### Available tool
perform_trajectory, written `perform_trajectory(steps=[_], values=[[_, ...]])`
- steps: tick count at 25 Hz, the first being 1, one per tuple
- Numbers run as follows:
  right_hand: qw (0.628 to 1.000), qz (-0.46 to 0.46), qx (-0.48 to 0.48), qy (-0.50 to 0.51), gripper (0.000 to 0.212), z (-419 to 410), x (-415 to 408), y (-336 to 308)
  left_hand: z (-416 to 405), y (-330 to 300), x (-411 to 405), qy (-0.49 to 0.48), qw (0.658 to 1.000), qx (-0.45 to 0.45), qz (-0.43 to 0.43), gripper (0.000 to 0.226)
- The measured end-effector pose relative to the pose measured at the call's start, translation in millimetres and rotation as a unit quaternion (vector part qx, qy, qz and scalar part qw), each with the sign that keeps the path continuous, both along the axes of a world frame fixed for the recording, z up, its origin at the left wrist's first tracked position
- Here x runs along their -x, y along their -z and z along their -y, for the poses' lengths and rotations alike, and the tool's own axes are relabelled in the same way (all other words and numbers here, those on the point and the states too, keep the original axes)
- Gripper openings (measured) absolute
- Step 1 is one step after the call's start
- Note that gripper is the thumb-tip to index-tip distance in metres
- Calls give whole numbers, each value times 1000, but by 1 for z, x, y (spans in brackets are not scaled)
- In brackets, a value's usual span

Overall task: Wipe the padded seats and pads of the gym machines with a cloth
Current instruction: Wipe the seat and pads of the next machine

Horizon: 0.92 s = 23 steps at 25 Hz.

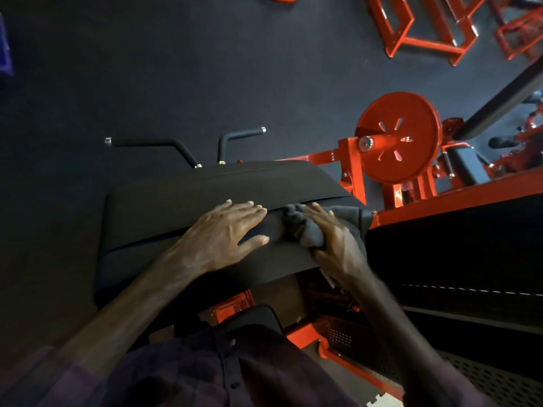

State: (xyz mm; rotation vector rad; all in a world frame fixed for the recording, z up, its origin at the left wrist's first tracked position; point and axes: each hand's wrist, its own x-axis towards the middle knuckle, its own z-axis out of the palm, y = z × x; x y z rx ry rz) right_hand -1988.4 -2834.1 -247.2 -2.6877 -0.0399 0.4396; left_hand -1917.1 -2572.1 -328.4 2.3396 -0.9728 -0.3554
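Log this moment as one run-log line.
stage: wiping | left hand: flat on black pad | right hand: pressing grey cloth at pad's right end | nearby: red weight plate

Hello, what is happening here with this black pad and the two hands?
A person is wiping a gym machine's black pad with a dark cloth. The right hand presses the bunched cloth against the right end of the pad, near its edge. The left hand lies flat on the pad beside it, fingers straight, as if steadying it. The machine's frame is red, and a red weight plate sits behind the pad on the right.
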Motion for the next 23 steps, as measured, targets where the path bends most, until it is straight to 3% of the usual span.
perform_trajectory(steps=[2,6,10,14,19,23], values=[[999,-18,-19,-21,84,-8,-19,3,-8,-1,2,-2,1000,-1,-14,82],[996,-22,27,88,86,-1,-30,-5,-28,-5,5,1,1000,-2,-5,80],[999,-32,-14,-2,82,-29,-12,-4,-56,0,9,-30,999,-10,-17,80],[996,-43,24,79,92,-32,-39,-3,-65,-4,11,-23,999,-14,-28,82],[999,-43,-7,-12,88,-65,-18,0,-87,-3,20,-42,998,-12,-46,81],[994,-56,51,80,87,-64,-39,-1,-97,-6,20,-37,998,-2,-53,80]])
